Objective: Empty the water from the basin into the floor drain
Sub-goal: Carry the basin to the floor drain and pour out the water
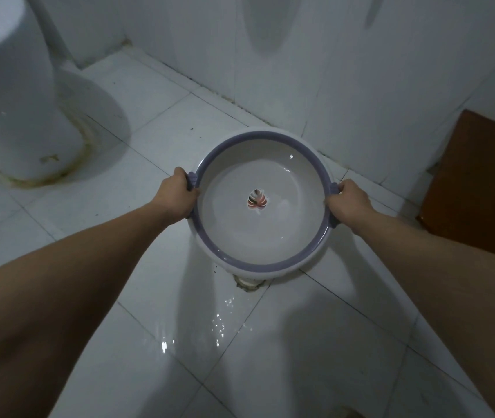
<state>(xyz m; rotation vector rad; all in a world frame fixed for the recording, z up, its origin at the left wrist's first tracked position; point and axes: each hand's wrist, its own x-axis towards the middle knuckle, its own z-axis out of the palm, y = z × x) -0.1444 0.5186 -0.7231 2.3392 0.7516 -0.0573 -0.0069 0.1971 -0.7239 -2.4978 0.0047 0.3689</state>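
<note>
Head view, bathroom, dim light. Items logged left to right.

One toilet (14, 95), white, at far left; its base stands on the tiled floor (137, 122), with a yellowish stain ring around the foot. One white pipe runs up behind it along the wall.

Two bare forearms enter from the bottom corners. Two hands in view, well apart, one on each side of the basin.

Left hand (177, 196): closed around the left rim handle, fingers curled over the edge.

One basin (258, 236), round, white with a purple-grey rim band, held off the floor between the two hands, roughly centre frame and close to the wall corner. One leaf motif (257, 200) printed at the middle of its bottom. A shallow layer of clear water lies inside; glints show on its surface. The basin looks near level; slight tilt cannot be judged.

One floor drain (249, 284), partly hidden under the near edge of the basin; only its near lip shows, with a dirty ring. Wet patches (222, 324) shine on the tiles just in front of it.

Right hand (349, 203): clamped on the right rim handle, thumb on top.

One brown wooden panel (478, 182) at far right, leaning or standing against the wall; which, cannot tell.
</note>
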